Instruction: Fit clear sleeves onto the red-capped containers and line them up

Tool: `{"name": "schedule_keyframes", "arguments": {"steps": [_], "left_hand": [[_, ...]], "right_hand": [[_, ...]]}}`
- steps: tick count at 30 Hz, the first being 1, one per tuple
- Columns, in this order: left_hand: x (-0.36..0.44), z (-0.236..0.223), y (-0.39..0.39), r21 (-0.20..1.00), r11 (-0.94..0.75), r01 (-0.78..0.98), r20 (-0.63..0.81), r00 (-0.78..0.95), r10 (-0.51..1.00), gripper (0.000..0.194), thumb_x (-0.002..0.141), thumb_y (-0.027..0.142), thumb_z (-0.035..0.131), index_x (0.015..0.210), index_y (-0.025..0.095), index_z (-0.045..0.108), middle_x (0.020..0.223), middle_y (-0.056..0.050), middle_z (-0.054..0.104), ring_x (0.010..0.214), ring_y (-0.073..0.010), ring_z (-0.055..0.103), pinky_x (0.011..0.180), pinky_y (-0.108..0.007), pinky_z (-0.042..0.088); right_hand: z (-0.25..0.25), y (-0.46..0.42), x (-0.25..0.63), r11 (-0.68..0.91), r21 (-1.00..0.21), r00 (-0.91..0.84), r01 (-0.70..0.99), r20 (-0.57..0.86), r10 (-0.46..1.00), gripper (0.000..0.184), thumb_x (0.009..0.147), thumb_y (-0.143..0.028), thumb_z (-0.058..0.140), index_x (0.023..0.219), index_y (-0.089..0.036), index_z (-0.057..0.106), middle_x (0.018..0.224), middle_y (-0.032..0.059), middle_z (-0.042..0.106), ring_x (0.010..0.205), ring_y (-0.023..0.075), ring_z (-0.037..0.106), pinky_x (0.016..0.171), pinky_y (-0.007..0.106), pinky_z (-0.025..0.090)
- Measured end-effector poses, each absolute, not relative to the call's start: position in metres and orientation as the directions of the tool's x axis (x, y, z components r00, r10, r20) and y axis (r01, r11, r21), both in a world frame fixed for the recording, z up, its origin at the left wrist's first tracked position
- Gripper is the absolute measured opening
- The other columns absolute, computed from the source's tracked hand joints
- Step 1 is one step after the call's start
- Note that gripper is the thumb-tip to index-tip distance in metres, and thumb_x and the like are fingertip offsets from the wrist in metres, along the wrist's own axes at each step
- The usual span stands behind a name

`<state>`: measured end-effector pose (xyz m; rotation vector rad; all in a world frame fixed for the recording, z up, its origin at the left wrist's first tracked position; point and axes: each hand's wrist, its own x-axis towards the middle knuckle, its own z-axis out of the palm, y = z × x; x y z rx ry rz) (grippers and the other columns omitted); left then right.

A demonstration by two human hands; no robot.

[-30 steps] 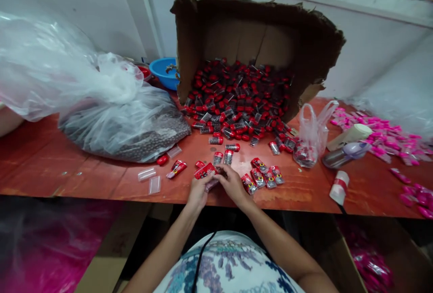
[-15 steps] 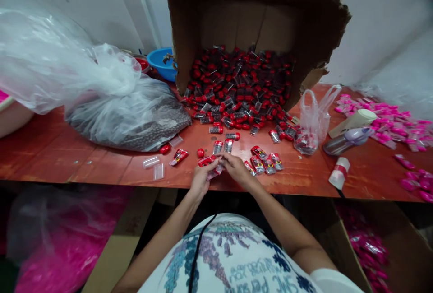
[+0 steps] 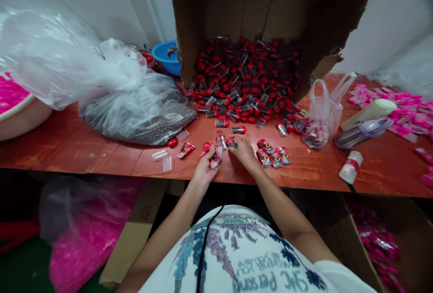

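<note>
Close to the table's front edge, my left hand (image 3: pixel 204 169) is closed on a small printed plastic pouch (image 3: pixel 216 156), red and whitish. To its right, my right hand (image 3: pixel 242 152) has its fingers around a small red-capped bottle (image 3: pixel 231 142) with dark contents. Another red-capped bottle (image 3: pixel 221 141) stands between the hands, and two more lie just behind. A group of filled printed pouches (image 3: pixel 273 155) rests right of my right hand. One filled pouch (image 3: pixel 186 150) lies to the left, near loose transparent plastic tubes (image 3: pixel 167 164).
A torn cardboard box (image 3: pixel 338 26) on its side spills many red-capped bottles (image 3: pixel 243 81). Left of it sit a plastic bag of dark beads (image 3: pixel 138 117) and a blue basin (image 3: pixel 168 58). On the right are a knotted carrier bag (image 3: pixel 320 121), drinking bottles (image 3: pixel 361 131) and pink pieces (image 3: pixel 399 112).
My hands have moved apart. The right one has left the pouch and taken hold of a red-capped bottle; the left keeps the pouch. The camera view has shifted slightly.
</note>
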<state>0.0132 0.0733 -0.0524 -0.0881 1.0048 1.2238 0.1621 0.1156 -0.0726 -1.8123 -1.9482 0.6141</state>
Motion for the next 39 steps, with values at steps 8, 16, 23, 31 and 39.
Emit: {"name": "schedule_keyframes", "arguments": {"steps": [8,16,23,31,39], "left_hand": [[0.021,-0.048,0.073,0.398,0.324,-0.858,-0.659,-0.022,0.752,0.008,0.082,0.009,0.062,0.076,0.015,0.062,0.067,0.000,0.066,0.054,-0.0098,0.061,0.054,-0.021,0.052],[0.037,-0.045,0.074,0.484,0.276,-0.831,-0.612,-0.096,0.785,0.009,0.077,0.005,0.064,0.072,0.012,0.062,0.066,-0.002,0.067,0.055,-0.0110,0.062,0.060,-0.022,0.053],[0.040,-0.045,0.072,0.594,0.188,-0.782,-0.488,-0.165,0.857,0.019,0.061,0.008,0.078,0.071,0.013,0.064,0.066,0.000,0.068,0.055,-0.0114,0.063,0.061,-0.023,0.053],[0.045,-0.047,0.071,0.656,0.105,-0.748,-0.355,-0.183,0.917,0.026,0.052,0.013,0.084,0.071,0.012,0.066,0.069,-0.002,0.070,0.063,-0.0134,0.065,0.067,-0.025,0.052],[0.046,-0.043,0.069,0.719,0.090,-0.689,-0.313,-0.206,0.927,0.028,0.050,0.018,0.085,0.070,0.013,0.066,0.069,0.000,0.069,0.060,-0.0115,0.063,0.064,-0.023,0.051]], "right_hand": [[-0.058,0.053,0.167,0.122,-0.970,-0.044,0.212,0.115,0.992,0.041,0.085,-0.037,0.056,0.123,-0.023,0.055,0.118,0.0053,0.063,0.105,0.0191,0.059,0.093,0.032,0.045],[-0.056,0.039,0.168,0.127,-0.979,-0.034,0.162,0.123,0.992,0.042,0.080,-0.032,0.063,0.120,-0.024,0.061,0.112,0.0051,0.065,0.101,0.0196,0.060,0.091,0.032,0.047],[-0.053,0.038,0.172,0.061,-0.995,-0.057,0.078,0.057,0.997,0.042,0.075,-0.032,0.067,0.116,-0.024,0.065,0.107,0.0038,0.066,0.090,0.0176,0.062,0.083,0.029,0.049],[-0.052,0.031,0.167,-0.060,-0.997,0.081,-0.052,-0.064,0.995,0.051,0.078,-0.041,0.063,0.125,-0.022,0.056,0.069,-0.0019,0.058,0.046,0.0081,0.045,0.039,0.020,0.039],[-0.054,0.030,0.167,-0.058,-0.994,0.036,-0.097,-0.061,0.997,0.046,0.075,-0.038,0.067,0.118,-0.023,0.058,0.075,-0.0026,0.058,0.046,0.0066,0.045,0.039,0.020,0.041]]}}
